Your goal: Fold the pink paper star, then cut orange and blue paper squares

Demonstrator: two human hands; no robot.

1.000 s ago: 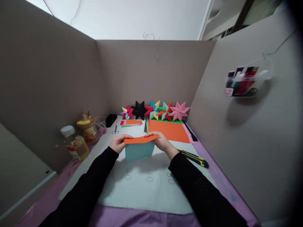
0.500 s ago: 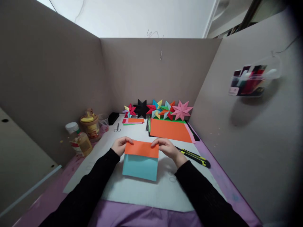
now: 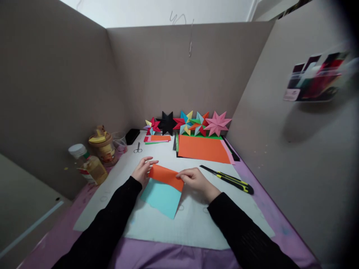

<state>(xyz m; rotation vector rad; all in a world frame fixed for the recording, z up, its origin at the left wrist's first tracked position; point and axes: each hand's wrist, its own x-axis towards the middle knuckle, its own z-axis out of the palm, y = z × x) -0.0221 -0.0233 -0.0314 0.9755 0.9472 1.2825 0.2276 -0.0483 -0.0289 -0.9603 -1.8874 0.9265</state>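
Observation:
An orange paper (image 3: 166, 177) lies over the top part of a light blue paper (image 3: 162, 197), both tilted down to the right above the white sheet (image 3: 151, 231). My right hand (image 3: 196, 181) pinches the orange paper near its right edge. Beside its upper left corner is my left hand (image 3: 143, 171), fingers spread apart; whether they touch the paper I cannot tell. Right of my right hand lies a black and yellow utility knife (image 3: 234, 182), its blade pointing to the upper left.
Several folded paper stars (image 3: 217, 123) stand along the back panel. A stack of coloured paper with orange on top (image 3: 203, 149) lies before them. Small scissors (image 3: 138, 148), smaller paper pieces (image 3: 160, 138), a bottle (image 3: 92, 168) and a lidded jar (image 3: 103, 149) are on the left.
The two papers have turned, their right side dropping. My left fingers have loosened and spread at the left corner. My right hand still pinches the right side. The view has shifted.

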